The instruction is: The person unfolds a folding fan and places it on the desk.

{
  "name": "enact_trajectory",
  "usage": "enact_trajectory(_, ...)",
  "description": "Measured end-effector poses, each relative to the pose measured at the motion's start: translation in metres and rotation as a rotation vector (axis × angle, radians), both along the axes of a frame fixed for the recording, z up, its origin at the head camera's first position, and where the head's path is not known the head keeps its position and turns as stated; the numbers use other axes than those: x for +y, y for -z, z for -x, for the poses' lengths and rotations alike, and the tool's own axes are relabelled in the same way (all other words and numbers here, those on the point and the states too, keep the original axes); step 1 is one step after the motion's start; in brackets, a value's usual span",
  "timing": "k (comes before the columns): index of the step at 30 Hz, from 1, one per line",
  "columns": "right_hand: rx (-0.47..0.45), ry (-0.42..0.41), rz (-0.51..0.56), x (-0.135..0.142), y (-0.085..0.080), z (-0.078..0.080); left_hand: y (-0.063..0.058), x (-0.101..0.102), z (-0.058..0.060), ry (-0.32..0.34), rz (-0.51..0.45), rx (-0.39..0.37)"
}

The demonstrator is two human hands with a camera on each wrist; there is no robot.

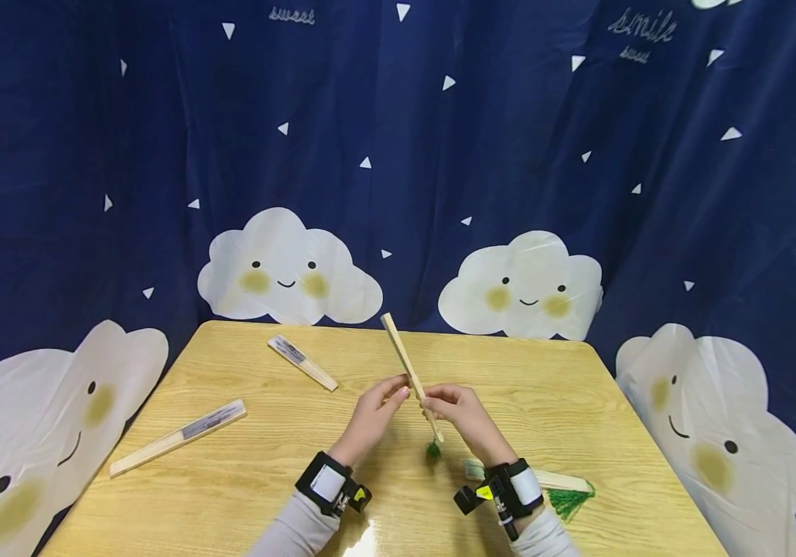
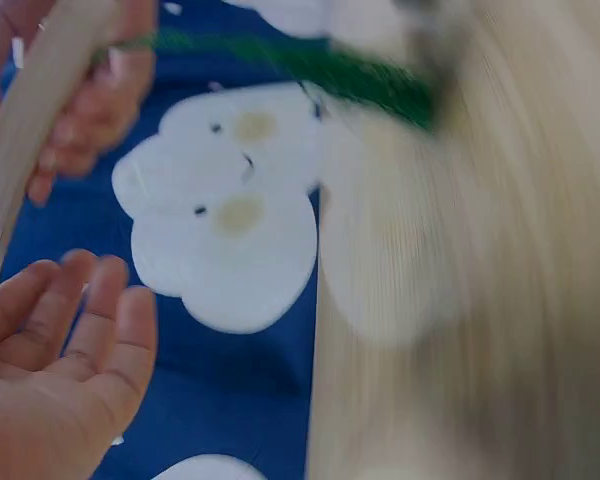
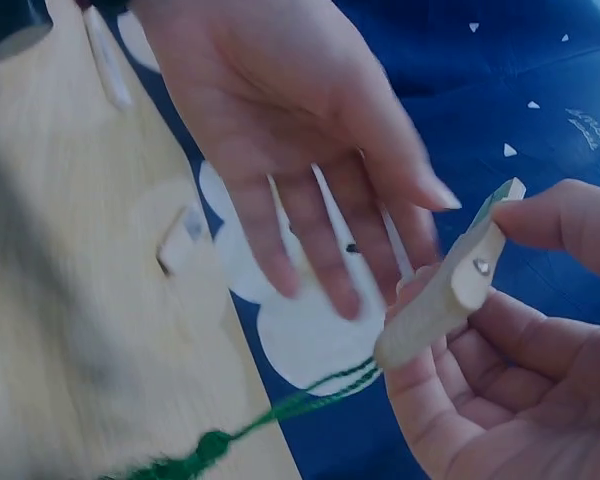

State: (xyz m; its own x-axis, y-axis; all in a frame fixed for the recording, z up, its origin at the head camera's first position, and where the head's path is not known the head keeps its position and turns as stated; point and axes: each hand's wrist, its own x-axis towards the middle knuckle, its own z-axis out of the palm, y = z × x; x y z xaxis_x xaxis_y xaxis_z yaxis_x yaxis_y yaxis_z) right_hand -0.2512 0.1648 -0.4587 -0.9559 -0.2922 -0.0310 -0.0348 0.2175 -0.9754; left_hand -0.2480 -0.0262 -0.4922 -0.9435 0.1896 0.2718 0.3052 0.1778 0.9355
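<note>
A folded hand fan (image 1: pixel 401 348) of pale wood is held slanting above the table, its far end tipped up and left. My right hand (image 1: pixel 463 414) pinches it near its pivot end between thumb and fingers; the right wrist view shows the metal pivot on the fan (image 3: pixel 440 305). From that end hangs a green tassel (image 3: pixel 205 452). On the fan's other side is my left hand (image 1: pixel 373 414). In the left wrist view the left hand (image 2: pixel 70 370) has loosely extended fingers, not curled round the fan; whether they touch it I cannot tell.
On the wooden table (image 1: pixel 286 480) lie two folded fans at the left, one farther back (image 1: pixel 302 362) and one nearer (image 1: pixel 178 439). Another folded fan (image 1: pixel 561 480) with a green tassel (image 1: pixel 568 503) lies under my right wrist. A blue cloud-patterned curtain (image 1: pixel 398 201) hangs behind.
</note>
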Motion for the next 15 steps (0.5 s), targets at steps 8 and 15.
enact_trajectory(8, 0.004, -0.009, -0.008, -0.013, 0.002, -0.01, 0.003, 0.003, -0.003, -0.06, -0.261, -0.174)
enact_trajectory(15, 0.048, 0.039, -0.031, -0.018, -0.002, -0.015, -0.011, -0.001, -0.013, -0.069, -0.323, -0.215)
